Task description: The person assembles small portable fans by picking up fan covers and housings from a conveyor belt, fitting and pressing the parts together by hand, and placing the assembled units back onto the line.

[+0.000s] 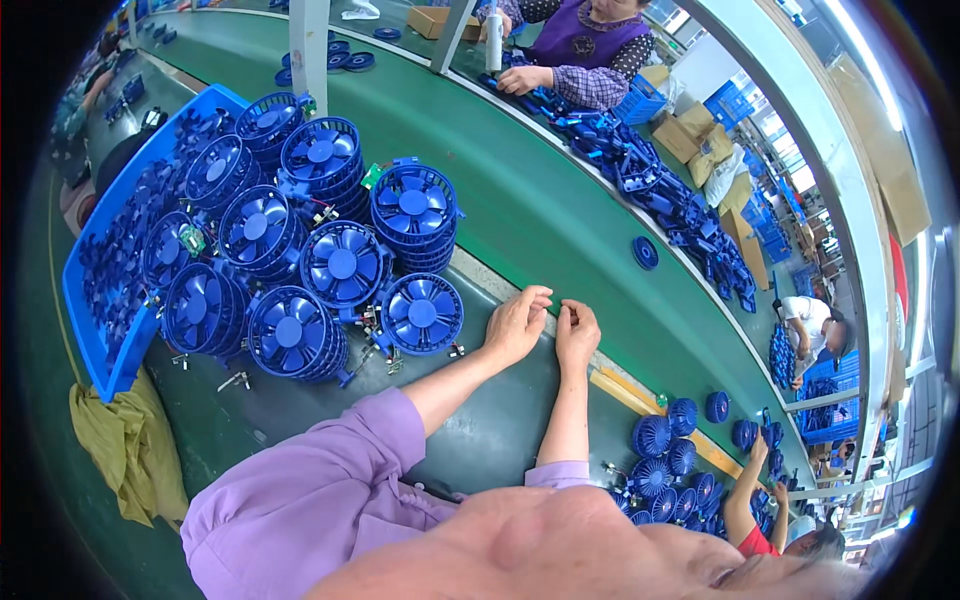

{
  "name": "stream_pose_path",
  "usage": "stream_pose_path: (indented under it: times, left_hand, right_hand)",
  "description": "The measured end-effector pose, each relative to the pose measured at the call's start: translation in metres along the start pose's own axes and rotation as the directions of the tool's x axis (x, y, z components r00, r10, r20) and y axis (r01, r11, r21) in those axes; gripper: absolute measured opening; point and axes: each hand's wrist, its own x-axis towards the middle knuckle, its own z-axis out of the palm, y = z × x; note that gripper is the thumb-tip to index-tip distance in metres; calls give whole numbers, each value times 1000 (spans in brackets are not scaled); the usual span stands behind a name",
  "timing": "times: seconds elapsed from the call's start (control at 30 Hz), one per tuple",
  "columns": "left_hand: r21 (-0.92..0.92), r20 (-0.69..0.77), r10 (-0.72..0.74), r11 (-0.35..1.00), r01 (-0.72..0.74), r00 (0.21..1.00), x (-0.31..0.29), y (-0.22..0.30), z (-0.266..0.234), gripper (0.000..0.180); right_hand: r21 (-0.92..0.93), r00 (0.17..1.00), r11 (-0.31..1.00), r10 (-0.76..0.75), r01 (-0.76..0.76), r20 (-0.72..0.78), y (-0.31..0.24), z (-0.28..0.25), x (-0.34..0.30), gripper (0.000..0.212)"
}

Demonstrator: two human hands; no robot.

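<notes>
Over the near edge of the green belt, my left hand [516, 326] and my right hand [577, 336] are held close together, a small gap between them. Both have bent fingers drawn in towards the thumbs. Whatever they may hold is too small or hidden to make out. Left of my hands, a blue fan [422, 313] lies face up on the dark green worktop [480, 415]. Several stacks of similar blue fans in round cages [342, 264] crowd behind and beside it, with small circuit boards [192, 238] and wires among them.
A blue bin [125, 365] full of small blue parts stands at the far left. The green conveyor belt [540, 210] runs past my hands, with a round blue part [645, 253] on it. Across it, a person [590, 50] works beside piled blue parts [640, 165]. More fans [655, 478] stand at right.
</notes>
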Motion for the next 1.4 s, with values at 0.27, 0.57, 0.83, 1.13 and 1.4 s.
stream_pose_path:
  times: [0.27,0.57,0.83,1.13,1.4]
  left_hand:
    - [1,2,7,1000,-7,1000,-2,-1,2,33]
    - [11,-6,39,999,-39,999,1,1,6,32]
    - [18,-13,25,1000,-25,1000,-7,-1,-5,31]
    - [17,-8,-6,1000,7,1000,2,-2,11,23]
    - [-36,49,5,999,-4,999,6,-12,11,28]
  right_hand:
    - [-37,1000,999,5,-5,-2,9,2,-2,9]
    - [-27,1000,999,-22,22,-15,9,-1,1,11]
    - [-30,1000,1000,-7,7,-4,0,2,-9,11]
    - [-90,1000,996,-15,14,-10,17,0,2,12]
    - [222,978,953,197,-208,72,31,-3,24,20]
